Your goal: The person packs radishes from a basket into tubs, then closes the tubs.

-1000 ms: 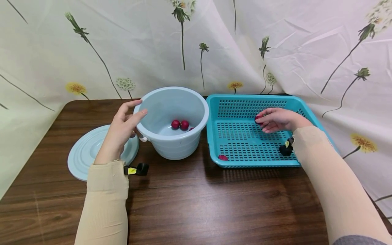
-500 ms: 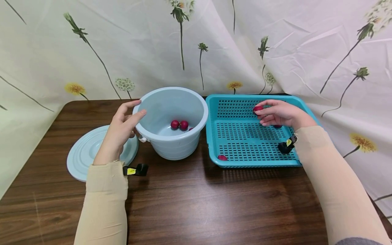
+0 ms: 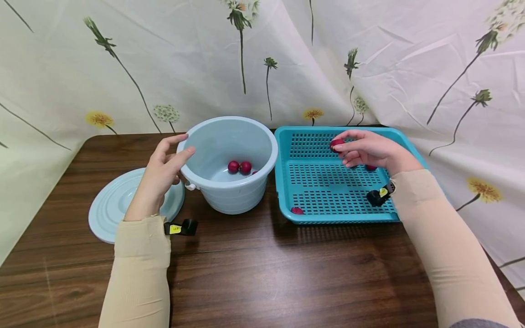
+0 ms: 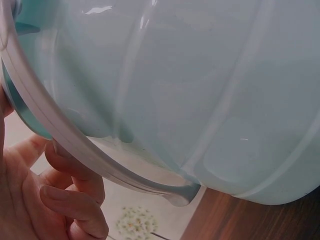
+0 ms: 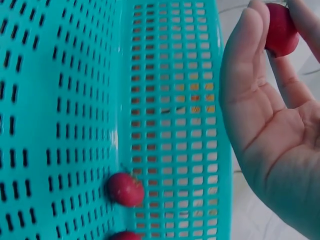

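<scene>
My left hand [image 3: 157,175] holds the left rim of a pale blue bucket [image 3: 234,198], thumb over the edge. In the left wrist view its other fingers curl near the bucket's white handle [image 4: 75,140]. Several red radishes [image 3: 245,167] lie on the bucket's bottom. Between thumb and fingertips, my right hand [image 3: 369,150] pinches a round red radish [image 3: 337,145], raised above the turquoise basket [image 3: 340,218]. Loose in the basket are a radish [image 3: 297,211] at the front left corner and another radish [image 5: 126,190] by the side wall, seen in the right wrist view.
A round pale blue lid [image 3: 107,214] lies flat on the brown wooden table [image 3: 262,273], left of the bucket and partly behind the left forearm. The basket stands close to the bucket's right side. A white flowered cloth [image 3: 164,54] hangs behind the table.
My right hand has lifted the radish from the basket floor and moved slightly left with it. A radish behind that hand has come into view. My left hand stays at the rim.
</scene>
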